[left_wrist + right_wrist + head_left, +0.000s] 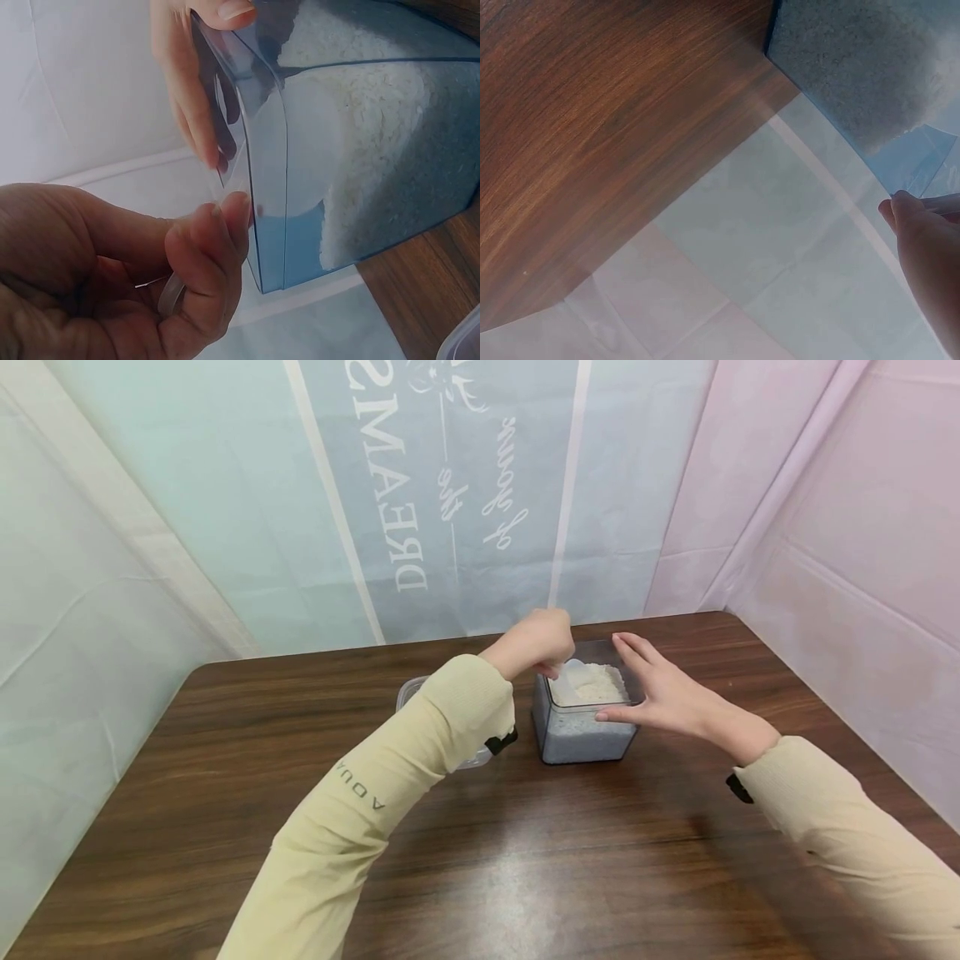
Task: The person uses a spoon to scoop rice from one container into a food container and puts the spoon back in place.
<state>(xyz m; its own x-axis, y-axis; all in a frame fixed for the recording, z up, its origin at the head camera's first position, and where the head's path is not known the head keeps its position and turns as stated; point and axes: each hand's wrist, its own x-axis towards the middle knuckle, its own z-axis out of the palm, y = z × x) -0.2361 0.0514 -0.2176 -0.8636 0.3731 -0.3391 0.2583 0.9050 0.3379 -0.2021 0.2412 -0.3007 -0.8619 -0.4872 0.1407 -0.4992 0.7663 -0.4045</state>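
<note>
A clear, blue-tinted container [588, 747] of white rice [603, 683] stands on the table, its top open. My left hand [536, 639] is at its left rim with curled fingers, gripping the handle of a translucent white scoop [573, 678]. The scoop's round bowl [300, 150] shows through the container wall, against the rice. A bit of the pale handle [172, 294] shows between the fingers. My right hand [660, 693] holds the container's right side by the rim, thumb at the near edge and fingers at the far one.
A clear plastic tub [408, 691] sits left of the rice container, mostly hidden beneath my left sleeve. The brown wooden table [247, 752] ends at a hanging printed cloth [480, 527] behind, with pale cloth on both sides.
</note>
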